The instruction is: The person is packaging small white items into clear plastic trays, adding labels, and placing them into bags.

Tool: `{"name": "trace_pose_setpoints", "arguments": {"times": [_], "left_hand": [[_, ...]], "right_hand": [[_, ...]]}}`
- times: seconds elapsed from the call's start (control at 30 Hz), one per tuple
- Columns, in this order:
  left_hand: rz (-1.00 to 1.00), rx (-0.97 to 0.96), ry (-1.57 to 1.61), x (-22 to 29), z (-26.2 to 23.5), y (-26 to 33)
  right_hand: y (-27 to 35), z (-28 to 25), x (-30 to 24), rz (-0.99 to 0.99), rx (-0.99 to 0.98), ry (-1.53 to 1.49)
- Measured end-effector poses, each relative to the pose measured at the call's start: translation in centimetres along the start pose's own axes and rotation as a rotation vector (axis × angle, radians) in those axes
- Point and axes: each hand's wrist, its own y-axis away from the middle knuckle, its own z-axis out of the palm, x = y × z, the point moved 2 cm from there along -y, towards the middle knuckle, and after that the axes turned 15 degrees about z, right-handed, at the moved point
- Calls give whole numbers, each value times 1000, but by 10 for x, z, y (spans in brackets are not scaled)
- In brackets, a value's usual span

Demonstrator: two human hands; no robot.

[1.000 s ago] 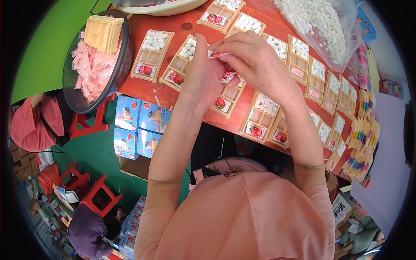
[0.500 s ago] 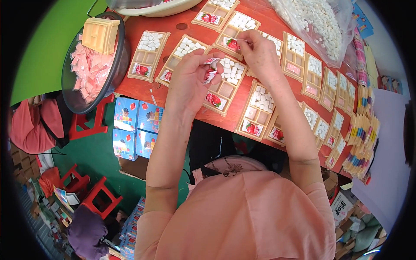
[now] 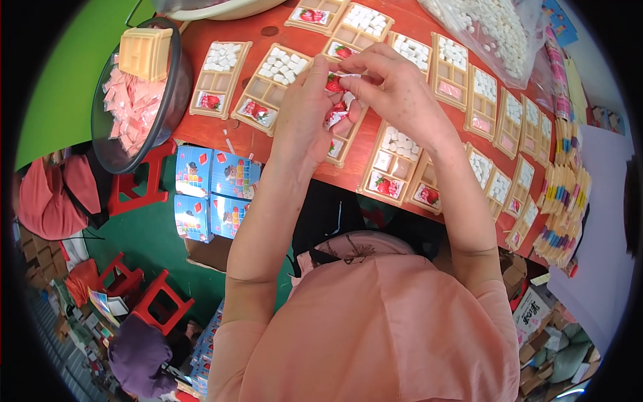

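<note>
Both my left hand (image 3: 305, 117) and right hand (image 3: 392, 90) pinch strawberry sachets (image 3: 337, 100) — I'd separate one cleanly, then drop it flat into the tray (image 3: 392, 161).

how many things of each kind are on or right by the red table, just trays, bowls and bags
Tan compartment trays lying on the red table, as far as they can be told apart: 17
Dark bowl of pink sachets, with one more tan tray on top: 1
Pale bowl at the top edge: 1
Clear bag of white cubes: 1
Total: 20
</note>
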Motion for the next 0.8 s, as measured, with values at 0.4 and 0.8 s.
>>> {"name": "trace_pose_setpoints", "arguments": {"times": [0.4, 0.8], "left_hand": [[0, -208, -61, -21, 36, -6], [249, -112, 3, -36, 39, 0]], "right_hand": [[13, -81, 48, 390, 61, -171], [31, -49, 58, -221, 431, 514]]}}
